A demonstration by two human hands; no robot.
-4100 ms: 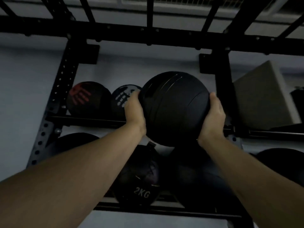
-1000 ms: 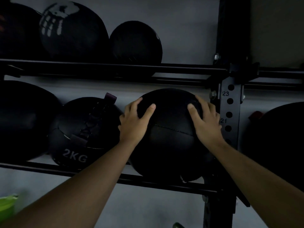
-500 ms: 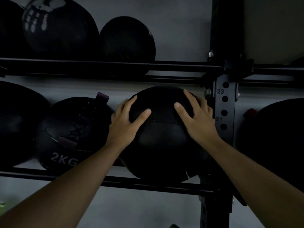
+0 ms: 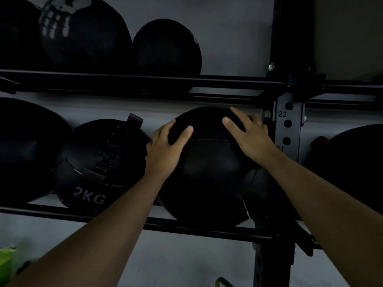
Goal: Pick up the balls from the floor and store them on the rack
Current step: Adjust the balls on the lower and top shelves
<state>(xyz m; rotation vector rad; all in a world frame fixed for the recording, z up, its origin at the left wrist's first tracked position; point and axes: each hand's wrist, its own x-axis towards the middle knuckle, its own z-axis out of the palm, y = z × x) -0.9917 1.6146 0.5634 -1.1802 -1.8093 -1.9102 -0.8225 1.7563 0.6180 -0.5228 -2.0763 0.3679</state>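
A large black stitched ball [image 4: 211,172] rests on the lower rails of the black rack [image 4: 199,229], close to the numbered upright [image 4: 288,129]. My left hand [image 4: 163,150] lies on its upper left side with fingers spread and thumb across the top. My right hand [image 4: 248,137] lies flat on its upper right, fingers reaching over the crown. Both palms press on the ball. Left of it sits a black ball marked 2KG [image 4: 97,164].
Another big black ball [image 4: 27,150] fills the lower shelf's far left, and one more [image 4: 352,162] sits beyond the upright. The upper shelf [image 4: 145,79] carries a handprint ball [image 4: 83,32] and a smaller black ball [image 4: 167,48]. Something green [image 4: 6,259] shows at bottom left.
Four seconds ago both hands held a black ball at the upper shelf; it now sits there. Over the last second both hands stayed on the lower ball, with the view shifting slightly.
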